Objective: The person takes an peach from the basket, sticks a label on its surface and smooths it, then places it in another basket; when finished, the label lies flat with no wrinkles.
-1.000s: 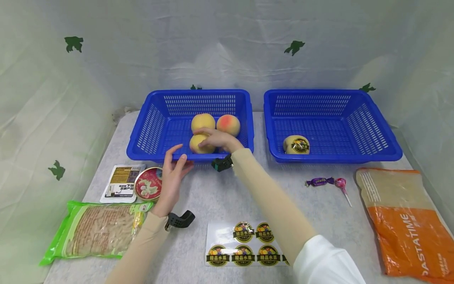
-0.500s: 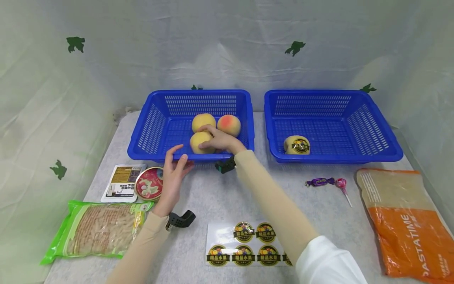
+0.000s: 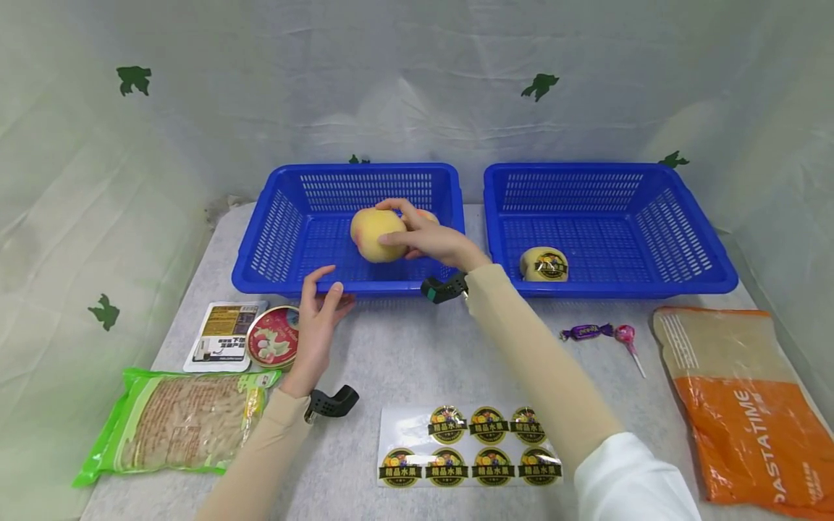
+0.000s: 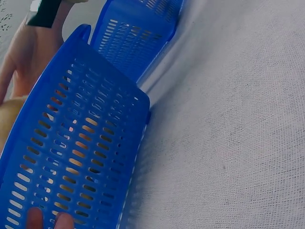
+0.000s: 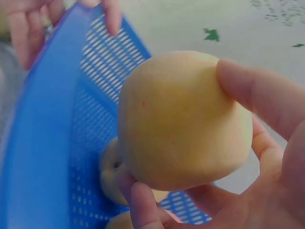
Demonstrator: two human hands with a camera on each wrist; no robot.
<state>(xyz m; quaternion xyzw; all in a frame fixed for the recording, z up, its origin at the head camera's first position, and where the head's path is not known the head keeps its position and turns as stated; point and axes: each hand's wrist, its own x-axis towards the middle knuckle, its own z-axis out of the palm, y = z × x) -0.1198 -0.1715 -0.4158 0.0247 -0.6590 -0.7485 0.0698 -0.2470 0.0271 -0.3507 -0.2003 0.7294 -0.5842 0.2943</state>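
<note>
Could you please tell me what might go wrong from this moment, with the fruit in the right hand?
The right hand holds a peach with its fingers and thumb, and the smooth round fruit might slip. If it fell, it could hit the other peaches in the left basket. Also, the left hand is at this basket's front rim; a pull there could perhaps slide or tip it.

hands (right) (image 3: 433, 237): raised | yellow peach (image 3: 381, 242): lifted with it | sticker sheet (image 3: 404, 425): more uncovered
</note>
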